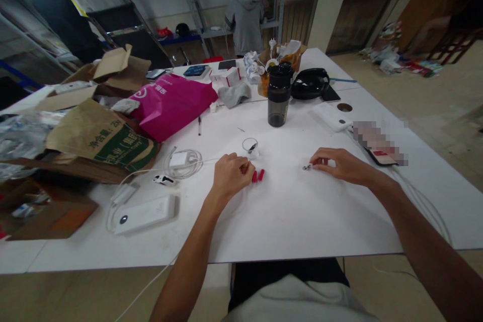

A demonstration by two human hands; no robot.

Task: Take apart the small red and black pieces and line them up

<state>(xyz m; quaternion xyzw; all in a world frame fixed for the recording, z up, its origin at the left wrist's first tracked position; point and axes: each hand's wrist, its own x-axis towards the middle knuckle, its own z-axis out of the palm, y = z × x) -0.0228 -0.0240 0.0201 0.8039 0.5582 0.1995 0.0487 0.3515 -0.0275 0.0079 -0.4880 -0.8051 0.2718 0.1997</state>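
My left hand [231, 175] rests on the white table [302, 216] with its fingers curled closed over small red pieces [258, 176], two of which poke out to its right. My right hand [339, 163] lies further right, its fingertips pinched on a small metal part [307, 166] that touches the table. A little clear cup [250, 146] with something dark inside stands just beyond my left hand.
A dark bottle [279, 93] stands behind the cup. At left lie a white power bank [145, 215], a coiled charger cable [183, 162], a brown paper sack [100, 141], a pink bag [171, 103] and cardboard boxes. A phone [381, 156] lies at right. A person stands beyond the table.
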